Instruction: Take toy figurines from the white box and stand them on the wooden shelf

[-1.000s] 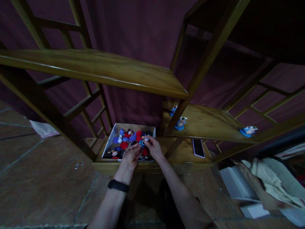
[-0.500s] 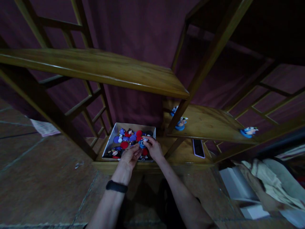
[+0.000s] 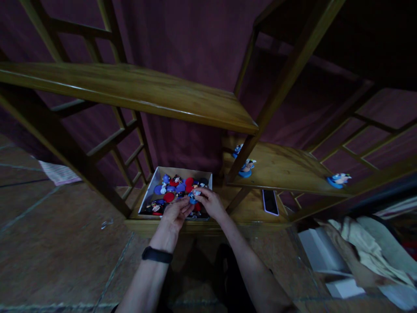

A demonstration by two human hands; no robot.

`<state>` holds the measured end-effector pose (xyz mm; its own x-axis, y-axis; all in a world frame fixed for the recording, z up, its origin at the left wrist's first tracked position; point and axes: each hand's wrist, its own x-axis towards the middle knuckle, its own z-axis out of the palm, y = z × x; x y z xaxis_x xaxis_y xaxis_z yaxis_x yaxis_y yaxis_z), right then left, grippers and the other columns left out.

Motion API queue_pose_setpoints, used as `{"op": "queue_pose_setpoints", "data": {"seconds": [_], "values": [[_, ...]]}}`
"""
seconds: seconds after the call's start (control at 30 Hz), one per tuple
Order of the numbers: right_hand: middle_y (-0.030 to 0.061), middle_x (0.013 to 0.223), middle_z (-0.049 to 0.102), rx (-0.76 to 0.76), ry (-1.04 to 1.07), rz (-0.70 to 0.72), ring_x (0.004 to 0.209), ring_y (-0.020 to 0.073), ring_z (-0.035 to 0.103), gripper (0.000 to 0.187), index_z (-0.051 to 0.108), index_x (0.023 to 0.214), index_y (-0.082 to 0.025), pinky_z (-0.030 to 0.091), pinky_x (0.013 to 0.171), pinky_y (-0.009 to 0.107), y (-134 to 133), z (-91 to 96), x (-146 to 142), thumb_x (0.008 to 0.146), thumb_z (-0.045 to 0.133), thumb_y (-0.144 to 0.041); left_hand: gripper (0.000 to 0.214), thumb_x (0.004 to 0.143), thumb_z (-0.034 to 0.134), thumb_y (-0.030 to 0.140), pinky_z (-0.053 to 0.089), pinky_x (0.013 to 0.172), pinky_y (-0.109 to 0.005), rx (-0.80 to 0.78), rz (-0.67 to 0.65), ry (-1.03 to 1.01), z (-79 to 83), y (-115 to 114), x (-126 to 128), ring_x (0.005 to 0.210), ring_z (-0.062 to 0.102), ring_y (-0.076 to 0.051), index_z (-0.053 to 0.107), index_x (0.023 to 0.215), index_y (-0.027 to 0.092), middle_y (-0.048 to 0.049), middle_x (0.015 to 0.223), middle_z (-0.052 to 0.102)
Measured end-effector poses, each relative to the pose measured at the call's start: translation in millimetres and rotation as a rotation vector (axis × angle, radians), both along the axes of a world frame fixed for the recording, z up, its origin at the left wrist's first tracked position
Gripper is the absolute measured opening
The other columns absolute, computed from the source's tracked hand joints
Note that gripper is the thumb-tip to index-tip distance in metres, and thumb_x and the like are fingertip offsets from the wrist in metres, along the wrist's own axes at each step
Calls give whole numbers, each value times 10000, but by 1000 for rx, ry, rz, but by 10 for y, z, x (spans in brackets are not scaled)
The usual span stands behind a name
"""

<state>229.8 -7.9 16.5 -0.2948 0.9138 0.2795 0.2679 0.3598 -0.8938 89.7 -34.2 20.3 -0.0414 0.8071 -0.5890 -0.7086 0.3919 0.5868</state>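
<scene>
A shallow cardboard box (image 3: pixel 153 184) full of small red, blue and black toy figures (image 3: pixel 177 188) rests on the lowest wooden shelf (image 3: pixel 250 213). Both my hands hover over its near right corner. My right hand (image 3: pixel 211 202) pinches a small blue and white figure (image 3: pixel 194 194) between thumb and fingers. My left hand (image 3: pixel 176 212), with a black band on the wrist, has its fingers curled and touching that same figure from the left. Other figures lie under the hands, partly hidden.
A dark phone (image 3: pixel 270 202) lies on the lowest shelf right of the box. Three blue-based figures (image 3: pixel 245 168) stand on the middle shelf, one far right (image 3: pixel 338 179). A long upper shelf (image 3: pixel 137 93) overhangs. Crumpled cloth (image 3: pixel 368 248) and white boxes (image 3: pixel 322 256) sit on the floor at right.
Both hands have drawn slightly toward me with the small figure between them; the view has shifted a little. The box has not moved.
</scene>
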Motion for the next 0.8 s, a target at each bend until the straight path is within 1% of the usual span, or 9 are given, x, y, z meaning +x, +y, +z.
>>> {"op": "queue_pose_setpoints", "data": {"seconds": [0.1, 0.17, 0.27, 0.33, 0.43, 0.5, 0.57, 0.7, 0.8], "values": [[2, 1045, 635, -4, -17, 20, 988, 163, 563, 240, 633, 1004, -271, 409, 893, 307, -12, 30, -21, 787, 540, -232, 126, 629, 653, 33, 518, 634, -276, 5, 9, 16, 0, -1, 14, 562, 624, -127, 592, 692, 123, -18, 597, 640], [6, 1061, 629, -16, 0, 24, 1003, 165, 554, 263, 626, 1022, -269, 399, 910, 317, -17, 30, -43, 779, 541, -216, 140, 615, 676, 47, 512, 607, -256, 22, 27, 42, 8, 5, 23, 552, 618, -119, 595, 700, 124, -12, 606, 640], [4, 1103, 608, -79, 102, 38, 999, 157, 555, 350, 581, 1100, -272, 403, 915, 319, -22, 5, -84, 759, 547, -203, 120, 646, 667, 61, 510, 576, -232, 29, 36, 36, 42, 24, 20, 547, 611, -109, 597, 719, 126, -19, 633, 645], [8, 1118, 599, -113, 207, -3, 995, 150, 557, 395, 548, 1142, -269, 412, 907, 308, -24, -16, -110, 752, 549, -209, 85, 689, 634, 65, 517, 579, -231, 24, 20, -29, 69, 36, 15, 555, 612, -111, 595, 730, 129, -27, 636, 642], [20, 1090, 607, -111, 278, -93, 1010, 155, 546, 325, 588, 1075, -241, 400, 918, 300, -30, -32, -136, 753, 546, -234, 76, 735, 582, 58, 528, 599, -238, 39, 19, -123, 88, 44, 27, 588, 622, -120, 588, 737, 134, -39, 655, 644], [19, 1041, 622, -143, 277, -86, 968, 156, 562, 279, 609, 1024, -229, 414, 896, 299, -37, -28, -141, 756, 535, -241, 102, 736, 567, 38, 531, 621, -240, 79, 39, -142, 86, 40, 48, 599, 626, -117, 589, 742, 138, -33, 668, 649], [12, 994, 632, -183, 296, -56, 891, 153, 585, 281, 600, 1024, -231, 445, 842, 294, -49, -10, -136, 752, 529, -239, 138, 723, 566, 15, 531, 657, -250, 143, 41, -136, 86, 33, 71, 627, 635, -119, 601, 768, 141, -31, 692, 661], [6, 952, 638, -152, 347, -64, 871, 161, 590, 258, 600, 990, -232, 458, 814, 290, -83, 62, -85, 737, 548, -243, 238, 675, 607, 5, 520, 730, -280, 263, -30, -99, 135, 21, 89, 725, 650, -143, 630, 865, 147, -49, 785, 687], [7, 910, 644, -133, 355, -65, 854, 164, 595, 237, 602, 971, -231, 464, 800, 289, -112, 123, -19, 739, 556, -247, 268, 635, 656, 21, 512, 758, -294, 340, -81, -56, 206, 6, 83, 733, 647, -146, 640, 872, 146, -47, 805, 689]]}}
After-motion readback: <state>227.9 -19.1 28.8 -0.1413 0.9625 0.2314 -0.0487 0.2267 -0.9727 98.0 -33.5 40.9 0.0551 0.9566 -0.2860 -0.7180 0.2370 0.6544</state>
